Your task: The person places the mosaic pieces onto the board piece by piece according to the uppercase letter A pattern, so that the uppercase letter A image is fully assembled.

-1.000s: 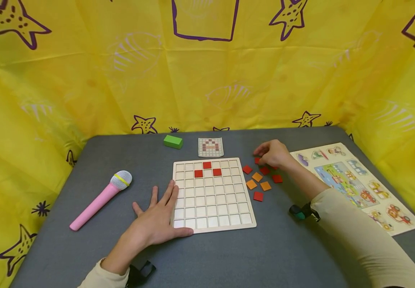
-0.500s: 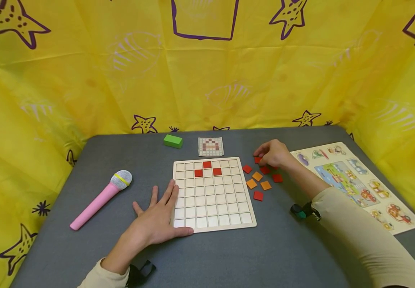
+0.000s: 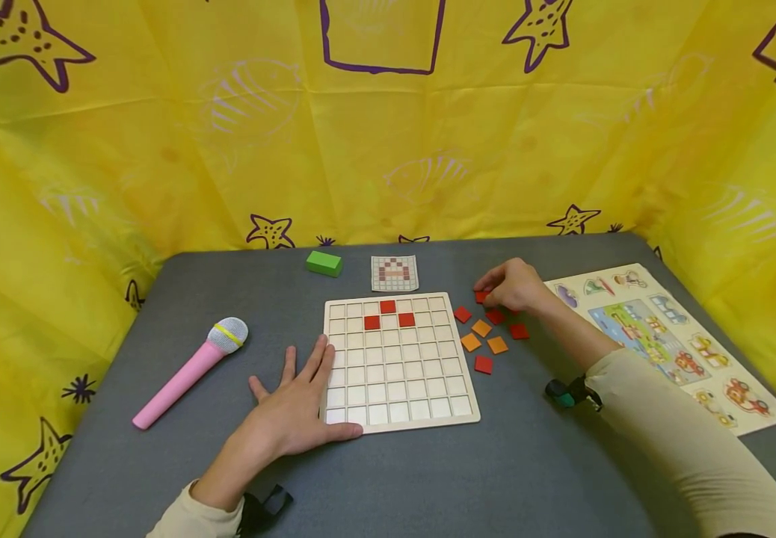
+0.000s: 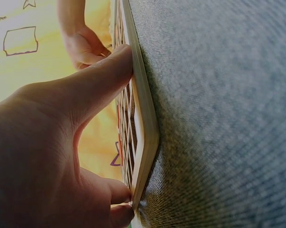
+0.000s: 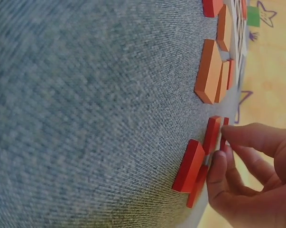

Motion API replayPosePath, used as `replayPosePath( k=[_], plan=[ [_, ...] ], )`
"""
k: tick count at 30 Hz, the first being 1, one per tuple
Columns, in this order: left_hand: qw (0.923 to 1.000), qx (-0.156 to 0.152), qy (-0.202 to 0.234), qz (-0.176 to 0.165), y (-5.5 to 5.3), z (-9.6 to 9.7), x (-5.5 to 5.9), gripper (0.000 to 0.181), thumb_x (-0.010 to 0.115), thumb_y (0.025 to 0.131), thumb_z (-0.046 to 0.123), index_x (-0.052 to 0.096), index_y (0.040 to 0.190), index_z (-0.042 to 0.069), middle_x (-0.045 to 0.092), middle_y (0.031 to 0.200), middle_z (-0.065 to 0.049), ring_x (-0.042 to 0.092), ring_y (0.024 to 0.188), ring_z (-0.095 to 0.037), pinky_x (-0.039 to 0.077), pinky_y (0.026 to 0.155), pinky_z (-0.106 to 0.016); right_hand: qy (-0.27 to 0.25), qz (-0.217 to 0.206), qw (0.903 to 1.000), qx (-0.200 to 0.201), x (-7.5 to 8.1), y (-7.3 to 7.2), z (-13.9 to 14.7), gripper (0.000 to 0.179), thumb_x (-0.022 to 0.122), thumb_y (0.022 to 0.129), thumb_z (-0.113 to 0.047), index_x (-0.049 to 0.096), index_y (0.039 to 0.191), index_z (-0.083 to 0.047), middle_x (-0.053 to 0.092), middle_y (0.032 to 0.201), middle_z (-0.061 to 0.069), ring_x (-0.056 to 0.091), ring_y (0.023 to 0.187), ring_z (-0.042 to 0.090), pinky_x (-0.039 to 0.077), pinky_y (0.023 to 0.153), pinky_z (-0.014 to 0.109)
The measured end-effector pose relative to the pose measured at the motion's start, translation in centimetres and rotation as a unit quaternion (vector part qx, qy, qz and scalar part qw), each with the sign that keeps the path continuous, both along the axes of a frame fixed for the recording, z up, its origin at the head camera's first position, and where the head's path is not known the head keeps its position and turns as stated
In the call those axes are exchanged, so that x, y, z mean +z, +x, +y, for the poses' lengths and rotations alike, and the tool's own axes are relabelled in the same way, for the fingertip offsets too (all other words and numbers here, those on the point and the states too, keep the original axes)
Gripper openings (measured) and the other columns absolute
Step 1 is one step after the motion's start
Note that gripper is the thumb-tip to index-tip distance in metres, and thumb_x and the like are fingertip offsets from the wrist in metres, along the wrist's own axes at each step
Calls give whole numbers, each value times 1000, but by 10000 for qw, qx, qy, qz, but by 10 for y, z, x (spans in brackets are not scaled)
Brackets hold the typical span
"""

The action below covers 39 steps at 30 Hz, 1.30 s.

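Observation:
My left hand (image 3: pixel 294 415) lies with fingers spread along the left edge of a wooden grid board (image 3: pixel 422 427); its thumb rests on the near rim. Three red tiles, one of them a top-row tile (image 3: pixel 387 307), sit in the board's cells. Right of the board, my right hand (image 3: pixel 514 286) pinches a red tile (image 5: pixel 224 133) between thumb and fingers, low over the table. Around it lie loose red tiles, such as the nearest red tile (image 3: pixel 484 365), and several orange tiles, including one orange tile (image 3: pixel 498 344). The fingers partly cover the held tile.
A small pattern card (image 3: pixel 394 274) lies behind the board, with a green block (image 3: pixel 324 264) to its left. A pink toy microphone (image 3: pixel 182 381) lies at the left. The right forearm crosses over a picture puzzle board (image 3: pixel 761 424). Yellow cloth (image 3: pixel 361 172) surrounds the table.
Nearly nothing moves: both hands stay in place, the right one at the same red tile. The head view shifts very slightly.

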State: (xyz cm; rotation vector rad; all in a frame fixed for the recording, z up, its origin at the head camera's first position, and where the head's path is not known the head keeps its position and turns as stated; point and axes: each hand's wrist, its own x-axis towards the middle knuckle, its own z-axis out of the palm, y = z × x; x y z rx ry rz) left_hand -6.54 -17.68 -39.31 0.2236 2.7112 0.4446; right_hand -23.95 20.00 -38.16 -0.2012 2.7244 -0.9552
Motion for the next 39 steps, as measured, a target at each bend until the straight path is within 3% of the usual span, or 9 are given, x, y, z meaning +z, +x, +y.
replayPosePath(
  k=[8,18,39],
  plan=[
    [10000,12,2,-43,-1,0,-1,134,71,73,85,9,169,15,-5,177,-2,-2,157,-55,-3,95,-96,-308,-76,9995,-21,2,1,0,31,80,82,-2,81,113,-4,78,109,18,59,81,24,47,61,30],
    [10000,-8,7,-14,0,0,0,134,72,74,84,8,169,15,-4,177,-2,-2,158,-55,-3,95,-96,-532,-91,9985,58,4,9,-8,32,79,83,-2,80,115,-4,77,115,17,70,102,29,53,75,25],
    [10000,-32,74,54,0,-1,1,133,71,75,84,6,169,16,-5,177,-1,-3,158,-54,-2,95,-96,-978,-394,9941,270,6,22,-30,30,82,87,-5,80,117,-6,76,118,18,70,97,25,57,77,33]
  ],
)
